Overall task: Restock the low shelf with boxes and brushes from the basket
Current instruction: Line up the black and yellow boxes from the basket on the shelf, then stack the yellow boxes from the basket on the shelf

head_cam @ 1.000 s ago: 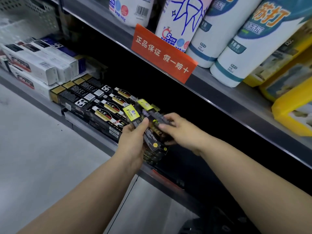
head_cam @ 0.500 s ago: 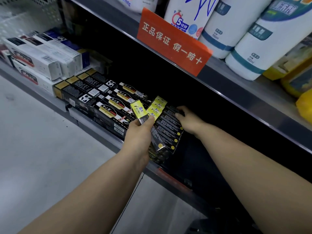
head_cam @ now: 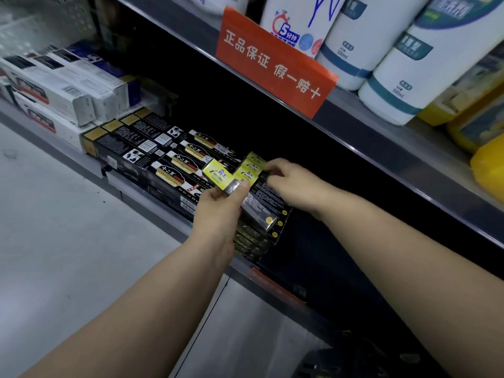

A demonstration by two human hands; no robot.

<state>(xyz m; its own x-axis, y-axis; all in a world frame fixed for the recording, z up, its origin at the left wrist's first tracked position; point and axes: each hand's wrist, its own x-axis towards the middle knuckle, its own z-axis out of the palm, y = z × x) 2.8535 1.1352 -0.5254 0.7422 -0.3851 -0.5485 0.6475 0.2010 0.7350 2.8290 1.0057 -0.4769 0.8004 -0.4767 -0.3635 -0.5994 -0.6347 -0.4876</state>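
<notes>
Low grey metal shelf (head_cam: 62,152), centre frame: the left hand (head_cam: 218,214) has its grip closed round a long black box with a yellow end (head_cam: 219,176), angled towards the matching stacked boxes (head_cam: 272,205). The right hand (head_cam: 290,182) pinches these in its grip, probably to steady the row for insertion.

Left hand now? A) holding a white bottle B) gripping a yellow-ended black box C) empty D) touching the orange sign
B: the left hand grips a black box with a yellow end, held over the stacked boxes on the low shelf.
</notes>
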